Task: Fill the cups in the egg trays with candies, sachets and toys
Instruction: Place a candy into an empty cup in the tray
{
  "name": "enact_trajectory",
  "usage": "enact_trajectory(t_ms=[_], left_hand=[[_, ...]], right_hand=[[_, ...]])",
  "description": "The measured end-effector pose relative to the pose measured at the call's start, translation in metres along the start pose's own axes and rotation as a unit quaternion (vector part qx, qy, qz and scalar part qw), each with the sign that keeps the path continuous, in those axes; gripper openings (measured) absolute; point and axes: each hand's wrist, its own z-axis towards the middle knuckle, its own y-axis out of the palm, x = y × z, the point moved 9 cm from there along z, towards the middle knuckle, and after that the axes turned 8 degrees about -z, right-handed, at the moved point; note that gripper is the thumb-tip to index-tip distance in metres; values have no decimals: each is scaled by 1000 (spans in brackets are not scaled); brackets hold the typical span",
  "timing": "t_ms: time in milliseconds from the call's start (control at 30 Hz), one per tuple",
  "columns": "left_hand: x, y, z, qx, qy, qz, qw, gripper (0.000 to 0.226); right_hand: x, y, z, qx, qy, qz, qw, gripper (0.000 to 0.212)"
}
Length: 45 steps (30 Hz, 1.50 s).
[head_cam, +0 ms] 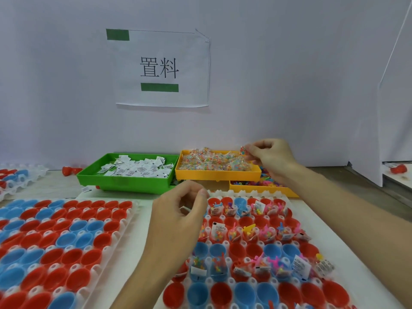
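Red and blue cups (245, 221) sit packed in two white egg trays on the desk (142, 219). The right tray (254, 194) holds the work in progress: many cups there already carry a candy packet, a sachet and a small toy, while several in the third row and the nearest row look bare. The left tray (131, 210) is full of cups with nothing in them.

The right hand (270, 158) is raised over the far corner of the yellow bin (217, 173), its grip a fingertip pinch on one clear candy packet (243, 150) lifted clear of the heap. The left hand (180, 216) hovers above the gap between the trays, fingers curled with thumb near forefinger; something pale shows inside the curl, but I cannot tell whether it holds anything.

To do this well, I would carry that single packet to a cup lacking candy and drop it straight in, checking that no second packet clings to it. Working along a row should prevent skips.

Sachets (136, 168) fill the green bin (124, 181), and toys (265, 182) lie in a lower yellow bin (289, 192) half hidden behind the right wrist.

On the wall, a paper sign (159, 68) reads "置料", with green blocks covering other parts. Print on the sachets is too small to read.
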Motion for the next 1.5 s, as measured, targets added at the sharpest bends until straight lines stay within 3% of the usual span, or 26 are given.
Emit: enact_trajectory(t_ms=[233,300,433,600,1000,1233,1333,1500], left_hand=[[22,46,5,-58,-10,28,998,4],[16,50,4,-55,-37,19,998,11],[5,53,-6,-46,-80,-81,992,14],[2,53,-16,-81,-70,-180,978,15],[6,46,-18,-80,-7,-154,985,38],[7,43,-17,-68,-8,-181,981,36],[9,40,-18,-60,4,-163,985,34],[16,36,-21,-48,51,-87,994,29]], right_hand=[[-22,-13,-92,-124,-50,45,990,11],[-29,-14,-110,-138,-67,38,987,11],[-33,-9,-137,-143,-88,36,985,9],[-31,-6,-155,-152,-106,32,982,8],[-29,-4,-165,-149,-111,75,980,13],[-23,-1,-164,-168,-84,126,974,18],[-20,6,-165,-200,-64,155,965,20],[-17,5,-164,-178,-65,131,973,19]])
